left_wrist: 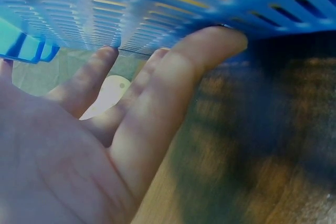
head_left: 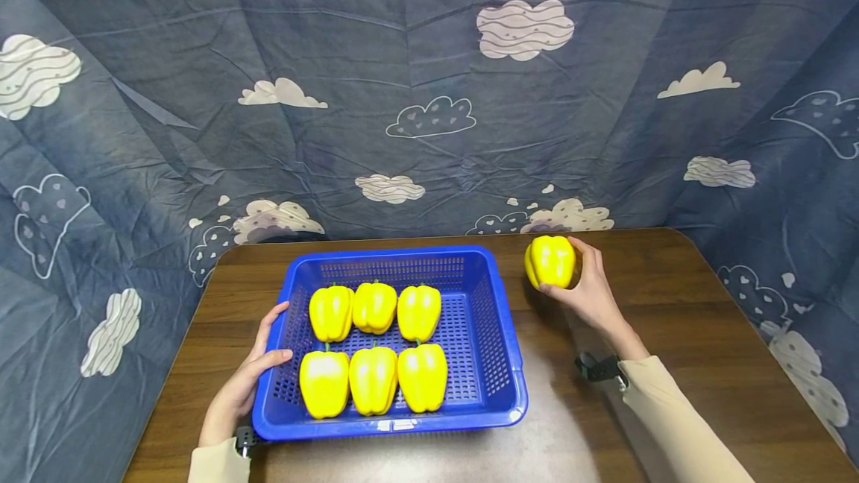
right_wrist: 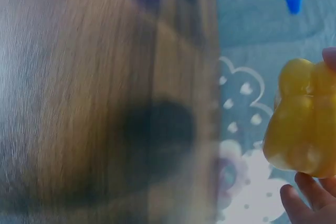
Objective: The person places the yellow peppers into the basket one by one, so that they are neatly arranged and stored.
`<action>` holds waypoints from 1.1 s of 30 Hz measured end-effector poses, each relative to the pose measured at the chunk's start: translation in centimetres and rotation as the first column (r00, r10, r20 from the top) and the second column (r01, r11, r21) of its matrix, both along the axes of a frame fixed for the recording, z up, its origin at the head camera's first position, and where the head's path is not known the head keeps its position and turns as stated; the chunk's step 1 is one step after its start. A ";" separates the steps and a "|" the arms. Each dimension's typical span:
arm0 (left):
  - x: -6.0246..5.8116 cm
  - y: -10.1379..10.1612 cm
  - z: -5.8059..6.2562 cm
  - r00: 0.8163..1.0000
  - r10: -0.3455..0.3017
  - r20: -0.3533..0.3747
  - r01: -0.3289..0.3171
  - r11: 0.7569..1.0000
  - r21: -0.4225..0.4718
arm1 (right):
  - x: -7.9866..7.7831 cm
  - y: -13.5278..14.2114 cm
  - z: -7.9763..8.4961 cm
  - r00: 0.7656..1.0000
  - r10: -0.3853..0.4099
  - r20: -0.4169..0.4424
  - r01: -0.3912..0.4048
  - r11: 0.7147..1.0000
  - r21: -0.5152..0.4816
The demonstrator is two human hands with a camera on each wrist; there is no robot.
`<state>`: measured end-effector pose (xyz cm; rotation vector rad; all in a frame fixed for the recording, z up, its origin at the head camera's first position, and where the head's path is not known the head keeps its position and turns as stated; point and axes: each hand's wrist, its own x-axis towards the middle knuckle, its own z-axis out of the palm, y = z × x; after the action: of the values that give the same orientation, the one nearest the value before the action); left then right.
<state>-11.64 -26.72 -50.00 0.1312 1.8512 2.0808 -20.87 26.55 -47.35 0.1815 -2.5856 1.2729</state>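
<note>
A blue plastic basket (head_left: 499, 334) holds several yellow bell peppers (head_left: 419, 311), set in two rows over its left and middle part. My left hand (head_left: 243, 379) grips the basket's left side, thumb over the rim. In the left wrist view, its fingers (left_wrist: 157, 108) lie along the slotted outer wall. To the right of the basket, my right hand (head_left: 590, 293) holds another yellow bell pepper (head_left: 552, 262) between thumb and fingers, raised over the table. That bell pepper (right_wrist: 304, 124) also shows in the right wrist view, with fingertips (right_wrist: 310, 192) at its lower end.
Under everything is a brown wooden table (head_left: 678, 334). A dark blue cloth (head_left: 429, 58) with white clouds hangs behind its back edge and along both sides. The basket's right end has bare slotted floor (head_left: 461, 349). Each wrist wears a dark strap.
</note>
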 end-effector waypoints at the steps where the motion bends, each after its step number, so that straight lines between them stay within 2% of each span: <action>1: 0.0 0.0 0.0 1.000 0.000 0.001 0.000 1.000 0.001 | 0.2 -0.2 0.2 1.000 0.007 -0.005 -0.007 1.000 -0.015; 8: 0.0 -0.1 0.0 1.000 -0.004 0.012 0.004 1.000 -0.007 | 1.4 -1.6 1.8 0.998 0.052 -0.045 -0.054 0.997 -0.059; 15: 0.1 0.0 0.0 1.000 -0.002 0.011 0.002 1.000 -0.008 | 2.7 -3.1 3.2 0.993 0.084 -0.083 -0.085 0.996 -0.007; 21: 0.1 0.0 0.0 1.000 -0.002 0.012 0.002 1.000 -0.005 | 4.0 -4.6 4.0 0.985 0.143 -0.100 -0.144 0.990 0.003; 33: 0.0 0.0 -0.1 1.000 -0.002 0.002 0.002 1.000 0.005 | 6.4 -7.6 4.9 0.977 0.203 -0.068 -0.203 0.979 0.010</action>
<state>-11.61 -26.70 -50.06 0.1317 1.8445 2.0835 -14.49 19.00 -42.42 0.4930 -2.5634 1.3040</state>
